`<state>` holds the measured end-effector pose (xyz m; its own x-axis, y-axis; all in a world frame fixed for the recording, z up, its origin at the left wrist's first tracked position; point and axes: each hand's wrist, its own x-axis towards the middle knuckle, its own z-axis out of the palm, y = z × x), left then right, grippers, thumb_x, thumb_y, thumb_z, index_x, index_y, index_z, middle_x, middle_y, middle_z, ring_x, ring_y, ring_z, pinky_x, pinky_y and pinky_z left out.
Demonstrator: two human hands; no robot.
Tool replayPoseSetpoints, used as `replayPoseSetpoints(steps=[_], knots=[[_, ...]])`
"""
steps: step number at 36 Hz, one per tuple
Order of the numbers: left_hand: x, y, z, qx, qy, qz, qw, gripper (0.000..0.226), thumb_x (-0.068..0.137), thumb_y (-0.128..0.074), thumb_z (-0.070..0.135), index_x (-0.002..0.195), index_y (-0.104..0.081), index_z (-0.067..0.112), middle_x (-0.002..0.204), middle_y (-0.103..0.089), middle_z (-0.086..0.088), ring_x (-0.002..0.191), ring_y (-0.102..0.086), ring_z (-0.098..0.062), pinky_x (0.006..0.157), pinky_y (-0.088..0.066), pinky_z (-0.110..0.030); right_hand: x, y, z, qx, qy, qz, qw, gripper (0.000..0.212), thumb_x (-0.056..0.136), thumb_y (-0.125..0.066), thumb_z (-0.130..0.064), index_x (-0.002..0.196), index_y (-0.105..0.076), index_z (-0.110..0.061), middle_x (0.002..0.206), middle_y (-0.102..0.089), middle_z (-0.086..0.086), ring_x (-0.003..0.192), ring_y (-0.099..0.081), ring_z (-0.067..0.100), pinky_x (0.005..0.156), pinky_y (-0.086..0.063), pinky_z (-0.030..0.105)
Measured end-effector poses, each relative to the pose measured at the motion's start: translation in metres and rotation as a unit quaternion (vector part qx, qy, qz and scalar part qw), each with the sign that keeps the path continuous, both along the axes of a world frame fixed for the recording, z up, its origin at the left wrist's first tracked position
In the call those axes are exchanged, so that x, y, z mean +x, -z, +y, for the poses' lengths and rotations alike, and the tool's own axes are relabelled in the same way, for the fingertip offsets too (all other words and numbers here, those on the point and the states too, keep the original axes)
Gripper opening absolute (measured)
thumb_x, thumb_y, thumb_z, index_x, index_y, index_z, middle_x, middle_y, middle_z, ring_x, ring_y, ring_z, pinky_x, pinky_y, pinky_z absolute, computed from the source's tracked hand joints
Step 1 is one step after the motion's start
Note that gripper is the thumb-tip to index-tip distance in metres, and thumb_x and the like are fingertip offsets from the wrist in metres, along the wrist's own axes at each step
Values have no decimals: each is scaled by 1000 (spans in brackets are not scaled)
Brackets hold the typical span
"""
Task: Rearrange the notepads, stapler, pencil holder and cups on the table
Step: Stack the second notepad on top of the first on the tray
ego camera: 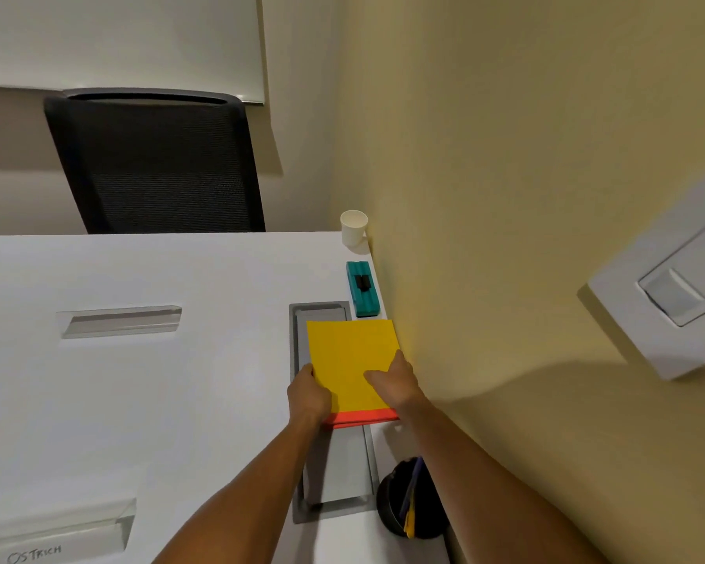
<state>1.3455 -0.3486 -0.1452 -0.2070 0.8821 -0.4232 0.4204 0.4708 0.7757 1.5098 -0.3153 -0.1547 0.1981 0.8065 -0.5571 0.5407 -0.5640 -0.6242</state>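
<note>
A yellow notepad (351, 356) lies on top of a red notepad (363, 418), whose near edge shows below it, at the right side of the white table (180, 400). My left hand (308, 396) grips the stack's left edge. On the yellow cover rests my right hand (395, 380), thumb on top, holding the right edge. Just beyond the stack lies a teal stapler (362, 289) along the wall. A white paper cup (353, 228) stands at the far right corner. A black pencil holder (410, 498) with pens stands near me by the wall.
A grey cable tray cover (334, 462) is set into the table under the notepads. Two clear acrylic name stands (119, 321) (58, 531) sit on the left. A black mesh chair (155, 164) faces the far edge. The yellow wall (505, 238) borders the right.
</note>
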Motion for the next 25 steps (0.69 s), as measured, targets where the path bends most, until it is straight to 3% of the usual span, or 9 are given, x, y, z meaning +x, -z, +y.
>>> replayPoseSetpoints(steps=[6,11,18,21,23,25], knots=[[10,0,-2,-5,29,2,1000,24,99,-52,9,123,-52,8,124,-60,-15,103,-56,-26,90,-48,-37,-10,-22,-6,5,7,9,1000,106,71,-62,-48,160,-12,-17,157,-35,12,140,-41,34,112,-41,53],[12,-8,-3,-34,65,4,997,34,95,-58,9,127,-47,10,124,-59,-13,110,-58,-30,96,-51,-44,-19,-34,-10,13,7,7,1000,99,89,-66,-36,161,-2,-17,163,-24,11,146,-31,35,116,-36,52],[0,-24,-12,-39,105,-19,994,45,91,-65,7,129,-41,11,122,-58,-12,101,-56,-23,90,-54,-41,-32,-41,-23,35,3,17,999,91,93,-64,-30,161,-4,-18,164,-22,9,148,-28,35,117,-35,51],[-6,-34,-23,-20,98,-31,995,55,93,-64,10,141,-36,11,141,-51,-15,119,-55,-30,96,-49,-35,-40,-43,-33,62,4,20,998,90,94,-65,-29,161,-6,-19,163,-26,10,147,-30,34,116,-36,50],[-12,-42,-33,-12,83,-28,996,65,95,-63,14,150,-29,7,153,-40,-12,136,-44,-30,101,-41,-30,-46,-48,-41,93,-6,1,996,86,95,-64,-26,161,-8,-20,162,-28,10,147,-30,33,116,-36,49],[-21,-48,-45,-2,71,-20,997,74,96,-63,21,155,-20,12,162,-26,-8,146,-32,-27,114,-33,-36,-52,-54,-52,133,-26,-24,990,82,97,-62,-24,161,-11,-21,162,-30,9,148,-30,31,117,-35,47]])
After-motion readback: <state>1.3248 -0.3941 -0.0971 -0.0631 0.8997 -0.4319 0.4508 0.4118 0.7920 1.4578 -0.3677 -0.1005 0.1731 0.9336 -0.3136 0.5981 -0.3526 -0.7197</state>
